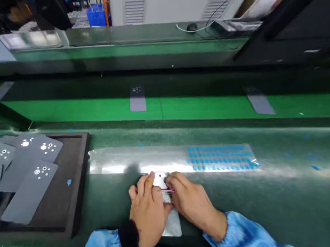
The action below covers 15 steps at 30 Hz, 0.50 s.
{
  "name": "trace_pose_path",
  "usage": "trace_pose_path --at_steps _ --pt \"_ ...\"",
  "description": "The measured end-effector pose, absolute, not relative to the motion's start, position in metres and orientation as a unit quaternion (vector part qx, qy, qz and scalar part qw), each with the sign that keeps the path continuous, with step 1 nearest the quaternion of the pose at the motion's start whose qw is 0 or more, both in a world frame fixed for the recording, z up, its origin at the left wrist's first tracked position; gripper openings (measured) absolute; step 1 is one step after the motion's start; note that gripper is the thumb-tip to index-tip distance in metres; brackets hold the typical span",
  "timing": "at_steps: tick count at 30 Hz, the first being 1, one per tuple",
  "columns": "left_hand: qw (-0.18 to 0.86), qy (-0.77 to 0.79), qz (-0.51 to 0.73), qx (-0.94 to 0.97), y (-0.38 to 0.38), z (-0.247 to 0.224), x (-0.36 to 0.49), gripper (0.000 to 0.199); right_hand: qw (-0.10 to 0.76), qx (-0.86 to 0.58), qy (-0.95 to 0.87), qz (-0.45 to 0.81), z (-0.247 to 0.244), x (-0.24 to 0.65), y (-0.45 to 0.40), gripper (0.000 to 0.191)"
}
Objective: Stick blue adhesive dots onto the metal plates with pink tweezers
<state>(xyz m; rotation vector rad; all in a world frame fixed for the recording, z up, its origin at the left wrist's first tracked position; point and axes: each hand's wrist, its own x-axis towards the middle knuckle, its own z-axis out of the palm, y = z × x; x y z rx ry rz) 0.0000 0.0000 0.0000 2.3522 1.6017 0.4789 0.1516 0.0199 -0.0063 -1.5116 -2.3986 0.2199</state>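
A thin silver panel point(173, 223) with rounded corners and a dark hole near its far end lies on the green bench in front of me. My left hand point(148, 209) grips its left side, the thumb over its face and the fingers at the far end. My right hand point(191, 199) is closed in a pinch over the right side of the panel. A thin pink-purple stick point(166, 190) pokes out of its fingers toward the left hand; its kind is not clear. A small dark blue spot shows at the right fingertips.
Beyond my hands lies a clear strip with rows of blue dot stickers point(222, 158). At left, a dark tray point(81, 184) holds several grey panels point(35, 186) with holes. Further off, panels point(137, 99) lie on a green conveyor belt point(187, 110). Loose blue dots dot the bench point(257, 208).
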Motion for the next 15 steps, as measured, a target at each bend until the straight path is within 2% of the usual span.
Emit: trace_pose_path --at_steps 4,10,15 --pt "0.131 0.554 0.162 0.806 0.0008 -0.0018 0.0002 0.020 0.158 -0.534 -0.827 0.073 -0.0085 0.1531 0.0192 0.030" --pt "0.136 0.555 0.154 0.806 0.0019 0.0004 0.0000 0.021 0.202 -0.512 -0.833 0.051 -0.0052 0.1563 0.0184 0.028" --pt "0.146 0.552 0.157 0.806 0.0024 0.0008 -0.0011 0.018 0.178 -0.498 -0.848 0.027 -0.0067 0.1580 0.0149 0.032"
